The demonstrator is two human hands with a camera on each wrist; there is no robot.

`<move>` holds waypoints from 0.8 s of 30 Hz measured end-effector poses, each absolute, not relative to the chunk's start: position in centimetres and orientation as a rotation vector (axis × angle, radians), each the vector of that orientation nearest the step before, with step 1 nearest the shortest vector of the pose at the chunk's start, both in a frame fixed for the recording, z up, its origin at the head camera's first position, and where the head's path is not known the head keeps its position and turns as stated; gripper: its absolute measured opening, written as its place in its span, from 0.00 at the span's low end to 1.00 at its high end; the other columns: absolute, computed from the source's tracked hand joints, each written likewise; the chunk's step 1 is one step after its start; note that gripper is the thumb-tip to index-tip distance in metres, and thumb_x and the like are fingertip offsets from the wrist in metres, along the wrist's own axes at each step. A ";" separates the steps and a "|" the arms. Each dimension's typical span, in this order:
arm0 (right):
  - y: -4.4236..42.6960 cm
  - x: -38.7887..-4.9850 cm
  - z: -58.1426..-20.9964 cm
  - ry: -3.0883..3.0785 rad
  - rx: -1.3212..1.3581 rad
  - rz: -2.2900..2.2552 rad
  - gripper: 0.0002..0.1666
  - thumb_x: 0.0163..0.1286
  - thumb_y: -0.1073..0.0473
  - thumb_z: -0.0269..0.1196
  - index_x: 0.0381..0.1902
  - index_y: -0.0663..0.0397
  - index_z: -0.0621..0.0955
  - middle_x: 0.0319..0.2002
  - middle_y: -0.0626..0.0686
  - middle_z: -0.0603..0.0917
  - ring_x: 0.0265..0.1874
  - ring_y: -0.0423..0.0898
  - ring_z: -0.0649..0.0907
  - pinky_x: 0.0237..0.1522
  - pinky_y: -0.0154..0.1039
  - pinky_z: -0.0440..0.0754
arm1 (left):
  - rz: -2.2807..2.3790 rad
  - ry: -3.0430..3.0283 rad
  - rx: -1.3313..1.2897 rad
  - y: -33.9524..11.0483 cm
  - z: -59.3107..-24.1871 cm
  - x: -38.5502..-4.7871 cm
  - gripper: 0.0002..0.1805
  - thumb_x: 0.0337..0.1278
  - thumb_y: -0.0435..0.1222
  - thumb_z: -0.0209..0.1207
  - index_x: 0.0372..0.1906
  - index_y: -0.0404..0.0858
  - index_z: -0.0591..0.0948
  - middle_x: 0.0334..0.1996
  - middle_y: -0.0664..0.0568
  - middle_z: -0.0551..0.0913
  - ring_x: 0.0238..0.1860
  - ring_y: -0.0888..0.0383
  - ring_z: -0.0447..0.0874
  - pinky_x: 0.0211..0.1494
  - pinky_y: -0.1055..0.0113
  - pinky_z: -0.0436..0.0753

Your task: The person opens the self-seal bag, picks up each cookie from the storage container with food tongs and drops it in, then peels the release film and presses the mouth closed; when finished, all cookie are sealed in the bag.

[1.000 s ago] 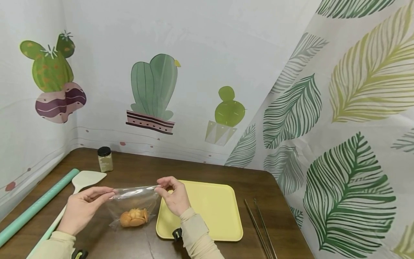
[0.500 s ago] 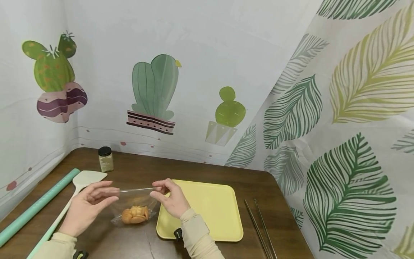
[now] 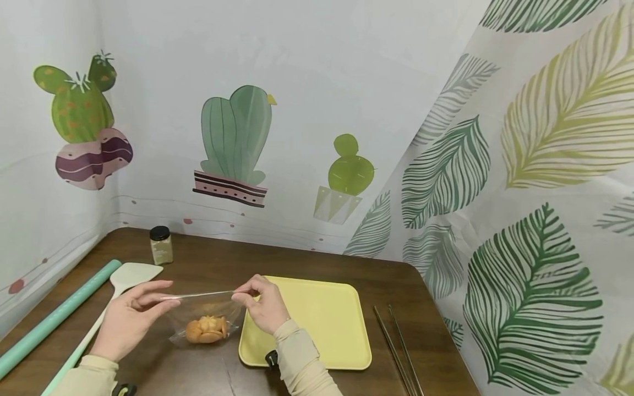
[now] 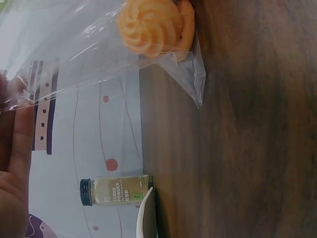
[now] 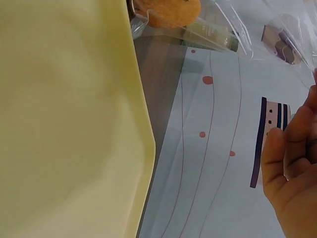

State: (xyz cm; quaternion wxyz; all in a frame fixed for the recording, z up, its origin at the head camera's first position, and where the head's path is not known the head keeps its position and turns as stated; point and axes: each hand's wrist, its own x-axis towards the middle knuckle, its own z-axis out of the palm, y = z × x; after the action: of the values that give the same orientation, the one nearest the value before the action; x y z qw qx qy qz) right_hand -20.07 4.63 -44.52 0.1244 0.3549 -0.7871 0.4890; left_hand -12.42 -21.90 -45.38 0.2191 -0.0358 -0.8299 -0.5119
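Observation:
A clear plastic bag (image 3: 195,311) hangs between my two hands, its top edge drawn into a thin, nearly straight line. Several orange-brown cookies (image 3: 207,330) lie in its bottom; in the left wrist view one cookie (image 4: 150,27) shows a swirled face. My left hand (image 3: 126,322) holds the left end of the top edge between thumb and fingers. At the right end, my right hand (image 3: 266,305) pinches the edge with thumb and forefinger, above the left side of a yellow tray (image 3: 317,324). Both wrist views cut off part of the hands.
A cumin powder jar (image 3: 161,246) with a black lid stands at the back left. Left of the bag lie a pale spatula (image 3: 131,275) and a green roll (image 3: 59,313). Metal tongs or rods (image 3: 398,346) lie right of the tray, near the table's right edge.
The bag's top has turned from a wide shiny band to a thin line. My left thumb and fingers have spread further apart, and my right fingers have shifted slightly left.

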 end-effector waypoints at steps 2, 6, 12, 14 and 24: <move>4.7 -20.2 -44.5 -2.298 1.033 1.365 0.05 0.62 0.55 0.68 0.32 0.50 0.86 0.29 0.43 0.81 0.31 0.30 0.77 0.33 0.25 0.78 | -1.423 -2.297 -0.075 -21.9 -45.3 -12.4 0.23 0.51 0.37 0.71 0.54 0.40 0.81 0.34 0.54 0.89 0.36 0.70 0.85 0.42 0.82 0.72; 5.0 -20.4 -44.5 -2.309 1.030 1.252 0.05 0.61 0.54 0.67 0.32 0.48 0.85 0.28 0.41 0.80 0.30 0.30 0.76 0.33 0.23 0.75 | -1.437 -2.298 -0.051 -21.9 -45.1 -12.4 0.23 0.51 0.38 0.71 0.54 0.40 0.82 0.33 0.54 0.89 0.36 0.70 0.85 0.43 0.83 0.71; 5.0 -20.5 -44.2 -2.297 1.063 1.152 0.05 0.63 0.54 0.67 0.32 0.47 0.85 0.28 0.40 0.80 0.28 0.29 0.75 0.45 0.31 0.78 | -1.452 -2.277 -0.010 -22.1 -45.0 -12.4 0.24 0.51 0.36 0.72 0.55 0.39 0.82 0.32 0.55 0.89 0.34 0.68 0.86 0.43 0.83 0.72; 5.0 -20.5 -44.1 -2.304 1.066 1.135 0.05 0.63 0.54 0.66 0.33 0.47 0.84 0.29 0.40 0.80 0.28 0.29 0.74 0.45 0.35 0.79 | -1.469 -2.262 -0.010 -22.1 -45.2 -12.5 0.23 0.51 0.36 0.71 0.54 0.38 0.82 0.33 0.54 0.89 0.33 0.67 0.86 0.44 0.84 0.72; 5.6 -20.4 -43.9 -2.448 1.138 1.124 0.08 0.70 0.50 0.62 0.40 0.45 0.81 0.33 0.39 0.77 0.36 0.38 0.76 0.43 0.30 0.76 | -1.457 -2.269 -0.146 -22.1 -45.8 -12.8 0.23 0.55 0.33 0.68 0.57 0.39 0.79 0.40 0.52 0.88 0.37 0.67 0.85 0.43 0.81 0.77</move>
State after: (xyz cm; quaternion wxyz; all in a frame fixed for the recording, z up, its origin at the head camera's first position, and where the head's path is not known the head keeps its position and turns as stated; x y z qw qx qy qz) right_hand -20.39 5.57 -43.85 0.1085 0.3869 -0.8322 0.3821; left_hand -12.85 -22.09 -45.76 0.2187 -0.0528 -0.8199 -0.5265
